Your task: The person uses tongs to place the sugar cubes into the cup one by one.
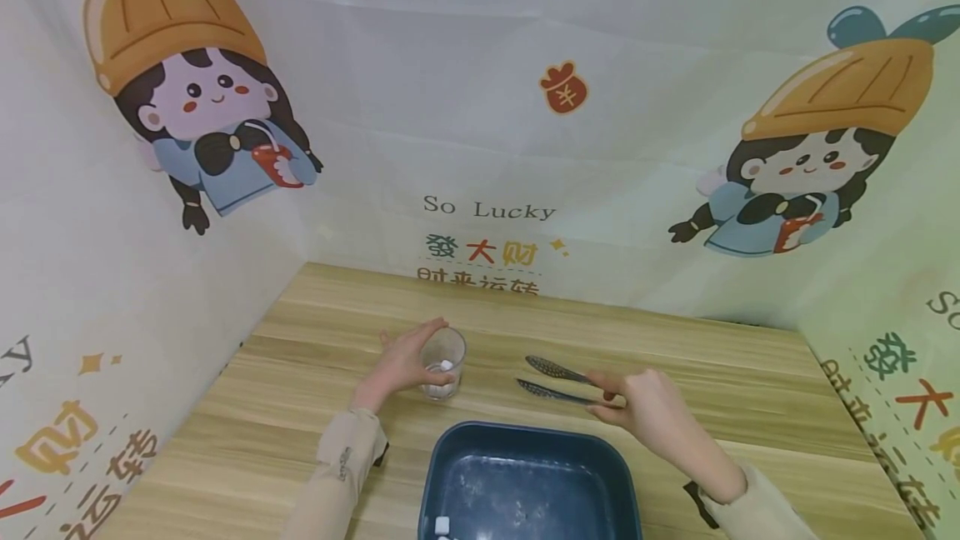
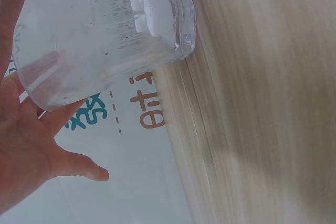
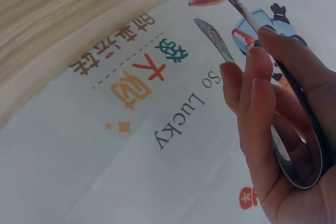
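Observation:
My left hand [image 1: 401, 362] holds a clear drinking glass [image 2: 68, 35] upright on the table, thumb on the near side and fingers on the far side. One finger sticks out away from the glass. Several small white cubes [image 2: 157, 15] lie at its bottom. To the right of the glass, my right hand [image 1: 651, 411] grips dark metal tongs [image 3: 317, 124]. Their perforated tips stand apart, pointing toward the glass with nothing between them. A dark blue tray [image 1: 528, 432] sits in front of both hands, with white cubes [image 1: 442, 526] at its lower left.
Everything stands on a wood-grain table [image 1: 247, 432]. A printed white cloth [image 1: 450, 107] rises behind it and along both sides. The tray's near part is cut off by the bottom of the head view.

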`<state>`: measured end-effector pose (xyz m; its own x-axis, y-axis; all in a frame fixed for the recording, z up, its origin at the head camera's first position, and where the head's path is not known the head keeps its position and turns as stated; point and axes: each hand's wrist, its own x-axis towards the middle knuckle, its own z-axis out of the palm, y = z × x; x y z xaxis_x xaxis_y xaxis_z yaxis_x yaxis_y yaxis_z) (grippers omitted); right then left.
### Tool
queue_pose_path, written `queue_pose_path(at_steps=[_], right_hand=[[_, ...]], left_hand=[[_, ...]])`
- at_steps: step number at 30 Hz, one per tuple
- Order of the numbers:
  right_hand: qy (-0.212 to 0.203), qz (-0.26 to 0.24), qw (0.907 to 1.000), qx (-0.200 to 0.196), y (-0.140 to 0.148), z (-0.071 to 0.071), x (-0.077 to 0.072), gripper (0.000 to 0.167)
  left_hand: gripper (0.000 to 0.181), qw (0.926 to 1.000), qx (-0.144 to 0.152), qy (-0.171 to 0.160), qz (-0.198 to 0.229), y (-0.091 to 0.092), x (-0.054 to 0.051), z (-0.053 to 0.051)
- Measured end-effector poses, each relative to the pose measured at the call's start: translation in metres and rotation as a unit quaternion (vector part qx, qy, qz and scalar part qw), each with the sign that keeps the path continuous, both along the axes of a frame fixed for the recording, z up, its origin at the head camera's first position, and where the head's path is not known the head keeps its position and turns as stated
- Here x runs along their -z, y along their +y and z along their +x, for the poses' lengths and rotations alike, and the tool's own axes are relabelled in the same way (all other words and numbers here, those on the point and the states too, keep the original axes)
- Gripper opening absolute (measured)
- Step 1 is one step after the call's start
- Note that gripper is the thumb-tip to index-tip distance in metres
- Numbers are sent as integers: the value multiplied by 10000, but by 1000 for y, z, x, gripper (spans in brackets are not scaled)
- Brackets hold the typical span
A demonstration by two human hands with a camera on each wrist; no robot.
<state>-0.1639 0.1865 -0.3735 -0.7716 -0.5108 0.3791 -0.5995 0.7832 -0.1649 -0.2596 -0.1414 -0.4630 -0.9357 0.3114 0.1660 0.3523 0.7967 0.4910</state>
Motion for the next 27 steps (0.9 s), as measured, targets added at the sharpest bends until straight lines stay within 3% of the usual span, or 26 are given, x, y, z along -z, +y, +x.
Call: queue_pose_path(at_steps=[11, 27], right_hand=[[246, 45, 9997, -76, 2, 12, 0, 32], [91, 129, 9996, -241, 3, 25, -4, 35]], left_hand=[[85, 10000, -25, -5, -33, -1, 1, -1], [85, 10000, -28, 21, -56, -1, 1, -1]])
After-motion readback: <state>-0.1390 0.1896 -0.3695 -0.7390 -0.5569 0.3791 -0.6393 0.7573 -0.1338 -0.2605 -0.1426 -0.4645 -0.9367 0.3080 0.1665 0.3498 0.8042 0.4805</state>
